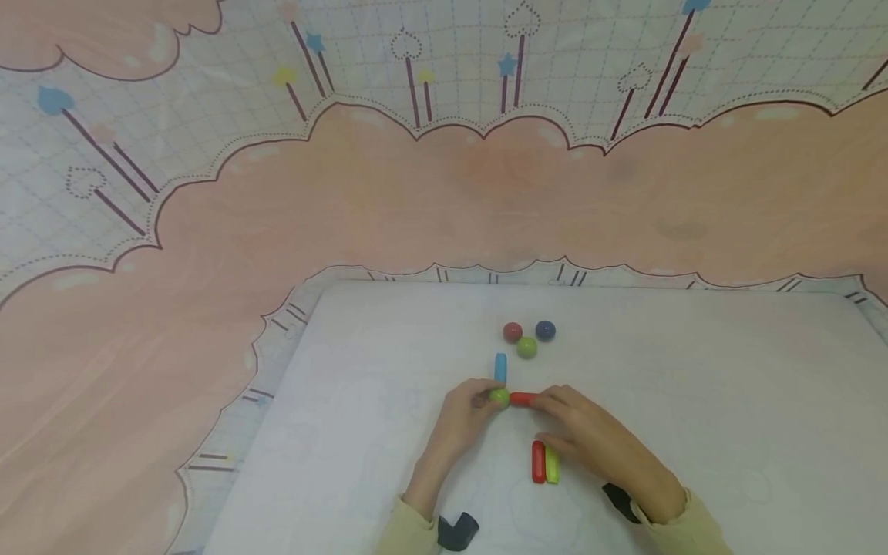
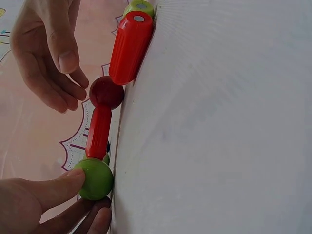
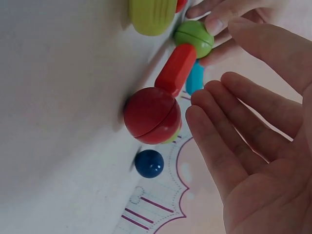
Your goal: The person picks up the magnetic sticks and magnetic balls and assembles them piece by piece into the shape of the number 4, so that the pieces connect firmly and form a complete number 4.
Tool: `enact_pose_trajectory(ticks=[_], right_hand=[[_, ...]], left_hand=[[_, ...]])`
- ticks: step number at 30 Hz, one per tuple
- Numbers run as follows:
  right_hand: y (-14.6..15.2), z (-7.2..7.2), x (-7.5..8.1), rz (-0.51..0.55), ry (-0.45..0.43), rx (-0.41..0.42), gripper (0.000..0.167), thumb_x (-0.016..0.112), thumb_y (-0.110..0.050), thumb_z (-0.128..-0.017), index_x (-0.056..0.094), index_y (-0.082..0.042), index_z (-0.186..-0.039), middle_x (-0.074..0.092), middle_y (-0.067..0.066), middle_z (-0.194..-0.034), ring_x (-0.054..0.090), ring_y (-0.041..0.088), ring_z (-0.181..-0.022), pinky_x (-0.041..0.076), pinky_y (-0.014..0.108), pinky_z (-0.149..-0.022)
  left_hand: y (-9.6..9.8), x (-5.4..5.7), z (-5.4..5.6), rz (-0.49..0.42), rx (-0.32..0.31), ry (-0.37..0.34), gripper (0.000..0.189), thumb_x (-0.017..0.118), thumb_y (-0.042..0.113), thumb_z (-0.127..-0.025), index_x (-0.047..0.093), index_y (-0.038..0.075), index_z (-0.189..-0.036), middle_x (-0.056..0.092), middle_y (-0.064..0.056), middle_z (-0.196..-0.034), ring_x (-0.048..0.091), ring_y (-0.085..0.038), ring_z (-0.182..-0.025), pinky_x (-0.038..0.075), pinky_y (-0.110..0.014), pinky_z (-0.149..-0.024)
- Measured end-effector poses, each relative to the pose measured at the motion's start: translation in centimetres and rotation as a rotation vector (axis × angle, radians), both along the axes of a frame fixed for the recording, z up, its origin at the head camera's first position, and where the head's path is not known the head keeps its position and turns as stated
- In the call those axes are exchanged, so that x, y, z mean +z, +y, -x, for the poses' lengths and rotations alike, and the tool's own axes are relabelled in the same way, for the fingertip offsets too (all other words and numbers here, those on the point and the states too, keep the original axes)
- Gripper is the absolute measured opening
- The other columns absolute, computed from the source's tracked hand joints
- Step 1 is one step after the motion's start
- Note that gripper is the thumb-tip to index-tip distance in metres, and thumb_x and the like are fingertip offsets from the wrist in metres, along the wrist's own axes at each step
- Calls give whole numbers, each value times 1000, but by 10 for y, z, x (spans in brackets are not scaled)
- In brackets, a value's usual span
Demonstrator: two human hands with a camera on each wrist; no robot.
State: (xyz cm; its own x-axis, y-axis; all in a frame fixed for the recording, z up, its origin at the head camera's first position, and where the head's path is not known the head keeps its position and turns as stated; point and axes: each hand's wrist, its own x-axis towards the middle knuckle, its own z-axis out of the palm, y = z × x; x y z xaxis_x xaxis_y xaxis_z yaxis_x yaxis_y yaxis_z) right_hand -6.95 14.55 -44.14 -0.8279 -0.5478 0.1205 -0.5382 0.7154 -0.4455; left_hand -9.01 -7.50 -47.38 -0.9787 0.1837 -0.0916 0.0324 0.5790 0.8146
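My left hand pinches a green ball between thumb and fingers, low over the white table. A red rod runs from this ball to a dark red ball, which my right hand hides in the head view. A blue rod stands out from the green ball's far side. Loosely bent fingers of my right hand reach beside the dark red ball, with nothing gripped in them. Close by that hand, a second red rod and a yellow-green rod lie side by side.
Farther back on the white tabletop sit a red ball, a blue ball and another green ball, grouped together. Beyond the table's back edge is a pink patterned cloth.
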Motion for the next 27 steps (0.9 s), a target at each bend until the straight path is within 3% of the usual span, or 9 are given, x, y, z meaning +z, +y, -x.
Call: enact_pose_trajectory(ticks=[9,18,27], right_hand=[[0,-5,-4,-22,39,30,42,84,-27,-80,68,-7,-113,63,0,-109,60,11,-97,57,33,-88],[1,-10,-7,3,65,89,36,84,-23,-80,70,-5,-108,61,0,-104,57,9,-91,58,29,-82],[0,-14,-8,-56,-35,77,40,85,-29,-78,71,-8,-109,62,-2,-105,57,10,-92,58,31,-87]], left_hand=[[0,2,-3,15,-1,-15,32,65,27,-96,66,22,-127,65,-2,-130,63,-21,-114,54,-38,-94],[-1,2,-4,14,6,-25,32,66,26,-95,66,22,-126,65,-2,-130,63,-20,-115,54,-37,-93],[0,3,-6,13,19,-35,31,66,27,-95,67,24,-125,65,-1,-130,63,-20,-114,55,-37,-92]])
